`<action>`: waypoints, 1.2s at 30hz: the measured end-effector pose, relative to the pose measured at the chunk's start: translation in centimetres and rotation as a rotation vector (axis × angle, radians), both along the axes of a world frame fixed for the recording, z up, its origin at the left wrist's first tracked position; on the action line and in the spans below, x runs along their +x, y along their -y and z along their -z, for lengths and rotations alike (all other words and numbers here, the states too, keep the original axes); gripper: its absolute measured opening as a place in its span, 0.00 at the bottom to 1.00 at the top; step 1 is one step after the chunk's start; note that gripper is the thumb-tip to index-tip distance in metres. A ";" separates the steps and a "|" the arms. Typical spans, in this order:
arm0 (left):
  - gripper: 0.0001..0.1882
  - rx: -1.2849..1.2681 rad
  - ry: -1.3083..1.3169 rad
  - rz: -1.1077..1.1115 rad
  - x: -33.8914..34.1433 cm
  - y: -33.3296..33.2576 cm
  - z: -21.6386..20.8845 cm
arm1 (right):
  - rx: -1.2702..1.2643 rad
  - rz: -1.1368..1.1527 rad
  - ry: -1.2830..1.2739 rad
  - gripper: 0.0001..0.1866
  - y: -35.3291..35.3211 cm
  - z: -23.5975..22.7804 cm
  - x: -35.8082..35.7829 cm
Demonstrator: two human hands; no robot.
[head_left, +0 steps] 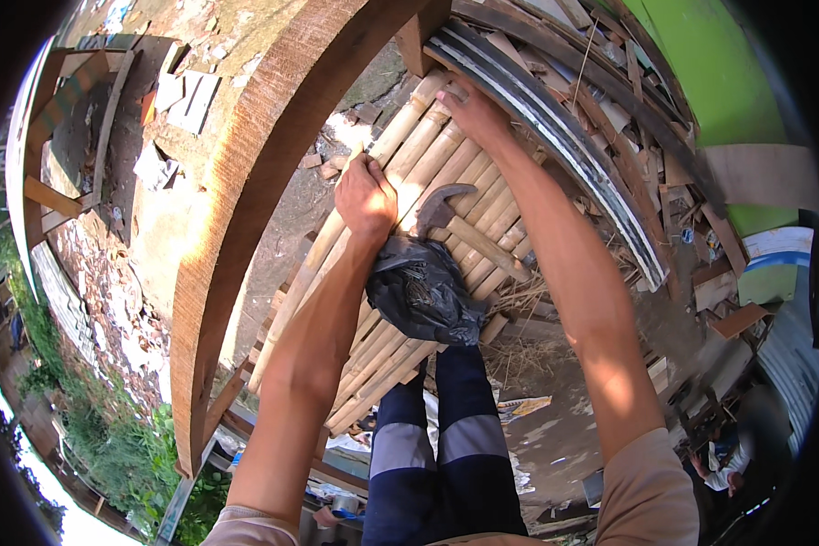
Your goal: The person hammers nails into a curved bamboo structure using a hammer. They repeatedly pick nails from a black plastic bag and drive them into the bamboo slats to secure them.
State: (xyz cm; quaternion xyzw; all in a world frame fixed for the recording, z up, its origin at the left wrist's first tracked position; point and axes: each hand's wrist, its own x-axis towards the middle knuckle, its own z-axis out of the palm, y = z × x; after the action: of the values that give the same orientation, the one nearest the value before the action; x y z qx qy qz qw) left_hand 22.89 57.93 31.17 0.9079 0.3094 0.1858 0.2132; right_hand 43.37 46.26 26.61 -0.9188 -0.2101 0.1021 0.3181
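A panel of bamboo slats (428, 164) lies in front of me, its poles side by side. My left hand (369, 198) is closed over the pole along its left edge, with the fingers curled and partly hidden. At the far end, my right hand (475, 111) grips the slat ends beside a wooden post; some of its fingers are out of sight. Between my forearms, a claw hammer (487, 244) with a wooden handle rests on the slats. Touching its head is a crumpled black plastic bag (428, 296), open, with thin nails inside.
A thick wooden beam (246, 173) curves past on the left. At the right runs a dark plank with white stripes (573, 136), beside piled scrap wood (664, 200). Dry straw (532, 309) lies below the panel. Another person (728, 469) is at the lower right.
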 end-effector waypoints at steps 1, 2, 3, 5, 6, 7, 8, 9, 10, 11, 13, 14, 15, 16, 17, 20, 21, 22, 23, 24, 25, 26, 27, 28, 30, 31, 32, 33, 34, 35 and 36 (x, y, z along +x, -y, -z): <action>0.07 0.002 0.008 0.002 0.0 0.0 0.0 | -0.008 -0.005 -0.011 0.36 0.1 0.0 0.0; 0.07 0.005 0.015 0.002 0.0 -0.1 0.0 | -0.023 0.002 -0.035 0.36 -0.1 -0.3 -0.2; 0.07 -0.004 -0.001 0.001 -0.1 -0.1 0.1 | -0.039 0.015 -0.061 0.36 -0.4 -0.7 -0.5; 0.07 -0.020 -0.027 -0.003 -0.2 -0.3 0.1 | -0.072 0.051 -0.111 0.37 -0.8 -1.2 -1.0; 0.07 -0.031 -0.019 -0.004 -0.2 -0.4 0.1 | -0.084 0.067 -0.105 0.38 -0.9 -1.4 -1.0; 0.07 -0.043 -0.010 -0.006 -0.3 -0.5 0.2 | -0.097 0.081 -0.099 0.39 -1.0 -1.5 -0.9; 0.08 -0.057 0.000 -0.003 -0.2 -0.4 0.1 | -0.109 0.095 -0.062 0.39 -0.9 -1.0 -0.6; 0.08 -0.062 0.006 0.001 0.0 -0.3 0.0 | -0.099 0.095 -0.020 0.40 -0.6 -0.6 -0.5; 0.09 -0.066 0.013 0.006 0.1 -0.2 -0.1 | -0.091 0.096 0.022 0.40 -0.3 -0.1 -0.3; 0.11 -0.069 0.016 0.007 0.1 -0.2 -0.2 | -0.060 0.081 0.065 0.41 -0.1 0.1 -0.3; 0.13 -0.068 0.032 0.010 0.3 -0.2 -0.5 | -0.033 0.061 0.096 0.41 0.4 0.6 -0.2; 0.14 -0.067 0.036 0.011 0.2 -0.3 -0.6 | -0.035 0.056 0.081 0.42 0.6 0.3 -0.5; 0.14 -0.074 0.033 0.006 0.2 -0.3 -0.6 | -0.033 0.053 0.070 0.43 0.5 0.1 -0.7; 0.14 -0.081 0.030 0.001 0.4 -0.3 -0.7 | -0.031 0.049 0.061 0.43 0.4 -0.2 -0.7; 0.14 -0.093 0.028 0.001 0.4 -0.1 -0.6 | -0.031 0.051 0.058 0.44 0.5 -0.1 -0.4; 0.14 -0.105 -0.011 -0.018 0.6 0.0 -0.4 | -0.049 0.041 -0.047 0.46 0.9 -0.4 -0.1; 0.14 -0.126 -0.019 -0.037 0.4 -0.1 -0.3 | -0.097 0.037 -0.145 0.46 0.9 -0.9 0.0; 0.14 -0.116 -0.006 -0.029 0.3 -0.2 -0.2 | -0.145 0.033 -0.243 0.46 0.9 -1.3 0.0; 0.14 -0.107 0.011 -0.016 0.4 -0.3 -0.2 | -0.130 0.026 -0.218 0.47 1.1 -1.2 0.1; 0.14 -0.099 0.029 -0.004 0.6 -0.2 -0.2 | -0.115 0.019 -0.192 0.48 1.3 -1.1 0.1; 0.14 -0.092 0.020 -0.004 0.6 -0.1 -0.1 | -0.100 0.011 -0.167 0.48 1.5 -0.9 0.1; 0.14 -0.085 0.009 -0.005 0.7 0.0 -0.2 | -0.097 0.000 -0.161 0.48 1.6 -0.8 0.1; 0.14 -0.079 -0.001 -0.005 0.8 0.1 -0.2 | -0.094 -0.012 -0.156 0.49 1.8 -0.7 0.1; 0.14 -0.097 -0.030 -0.016 0.8 0.2 -0.2 | -0.092 -0.023 -0.151 0.49 2.1 -0.6 0.1; 0.14 -0.129 -0.093 -0.047 0.8 0.2 -0.3 | -0.074 -0.036 -0.224 0.49 1.6 -1.8 -0.1; 0.15 -0.124 -0.095 -0.054 0.8 0.0 -0.4 | -0.064 -0.043 -0.262 0.48 1.2 -2.3 -0.3; 0.16 -0.124 -0.096 -0.057 1.0 0.0 -0.5 | -0.048 -0.025 -0.261 0.48 1.0 -2.3 -0.5; 0.16 -0.123 -0.097 -0.061 1.0 0.0 -0.7 | -0.031 -0.008 -0.261 0.48 0.7 -2.2 -0.6; 0.16 -0.116 -0.087 -0.053 0.8 0.1 -0.5 | -0.014 0.009 -0.260 0.47 0.6 -2.2 -0.5; 0.16 -0.102 -0.068 -0.041 0.8 -0.1 -0.2 | 0.064 -0.007 -0.285 0.46 0.7 -1.5 0.2; 0.16 -0.095 -0.048 -0.021 1.0 0.1 0.0 | 0.136 -0.016 -0.308 0.46 1.6 0.3 1.0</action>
State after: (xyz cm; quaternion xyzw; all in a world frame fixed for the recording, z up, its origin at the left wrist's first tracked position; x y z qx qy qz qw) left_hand 23.86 57.81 31.21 0.8975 0.3326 0.1514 0.2467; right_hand 44.42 44.68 26.35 -0.8671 -0.1726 0.2296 0.4069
